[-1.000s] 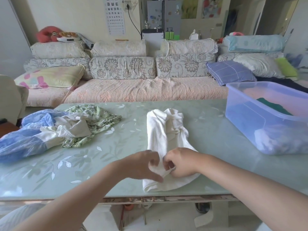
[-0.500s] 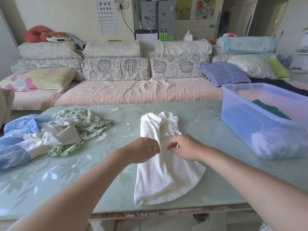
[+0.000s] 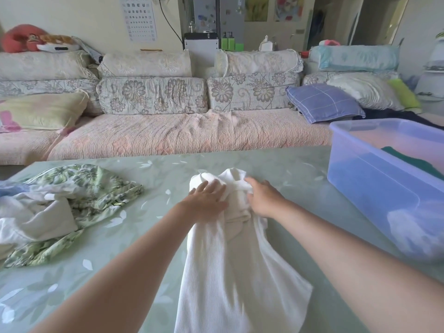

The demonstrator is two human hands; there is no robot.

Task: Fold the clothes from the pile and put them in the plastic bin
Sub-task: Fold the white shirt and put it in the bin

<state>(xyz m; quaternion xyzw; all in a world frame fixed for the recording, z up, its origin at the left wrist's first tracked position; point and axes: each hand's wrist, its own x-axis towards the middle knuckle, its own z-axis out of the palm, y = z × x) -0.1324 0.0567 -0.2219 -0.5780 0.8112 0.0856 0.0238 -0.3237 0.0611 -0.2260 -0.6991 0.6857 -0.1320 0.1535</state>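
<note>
A white ribbed garment (image 3: 230, 267) lies lengthwise on the pale green table (image 3: 134, 236), folded narrow, its near end at the table's front edge. My left hand (image 3: 207, 200) lies flat with straight fingers on its far left part. My right hand (image 3: 260, 198) rests on its far right part, fingers reaching over the bunched top edge. The pile of unfolded clothes (image 3: 57, 207), green leaf print, white and blue, sits at the left of the table. The clear blue plastic bin (image 3: 374, 179) stands at the right and holds dark green and white clothes.
A long sofa (image 3: 182, 135) with floral cushions and several pillows runs behind the table. The bin's near left corner is about a hand's width from my right forearm.
Both hands have moved from the garment's near end up to its far end. They had been pinching the cloth near the middle; now they lie spread on top of it.
</note>
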